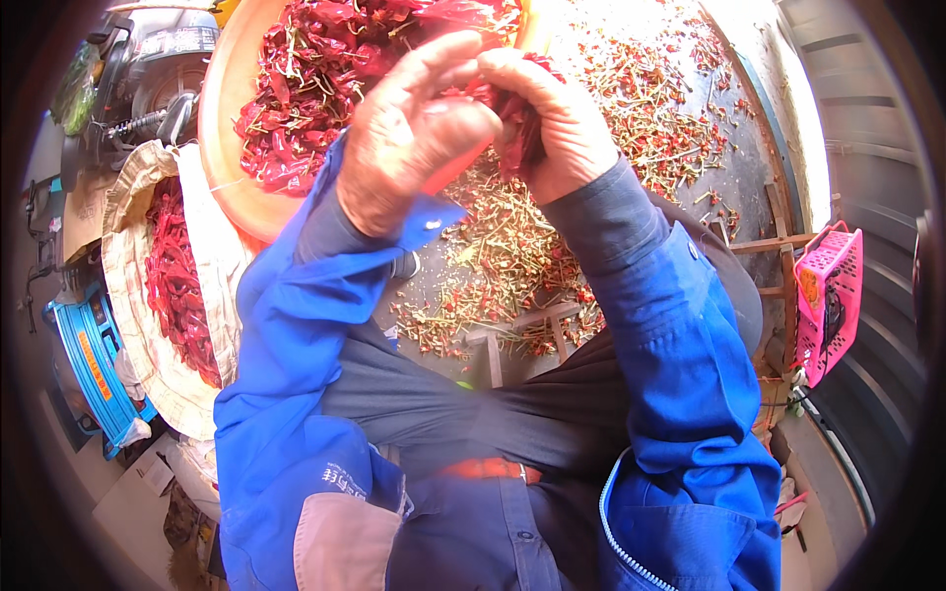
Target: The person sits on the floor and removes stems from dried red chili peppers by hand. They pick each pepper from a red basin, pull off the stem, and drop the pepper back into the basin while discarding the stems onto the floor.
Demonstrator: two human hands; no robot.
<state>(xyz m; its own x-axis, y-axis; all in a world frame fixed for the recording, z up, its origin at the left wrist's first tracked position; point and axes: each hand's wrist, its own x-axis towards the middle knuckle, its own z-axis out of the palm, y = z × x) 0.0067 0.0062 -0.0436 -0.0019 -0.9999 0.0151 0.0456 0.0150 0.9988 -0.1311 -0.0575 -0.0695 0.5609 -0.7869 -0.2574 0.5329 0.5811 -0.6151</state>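
Observation:
Dried red chili peppers (521, 133) are bunched in my right hand (569, 122), with its fingers curled over them. My left hand (410, 137) is raised close beside it, thumb and fingers spread around the near end of the bunch. The left thumb is blurred, and whether it pinches a pepper or stem is unclear. Both hands are above the near right rim of a large orange plastic basin (220, 151). More dried red chilies (314, 111) with pale stems are heaped in the basin. Below the hands, broken-off stems and caps (510, 255) litter the floor.
A white woven sack (225, 310) of red chilies stands left of the basin. Farther left are a wheeled vehicle (159, 96) and a blue plastic object (85, 362). A pink perforated basket (828, 303) sits right, beside a wooden frame (768, 244). Wooden bars (525, 321) show between the knees.

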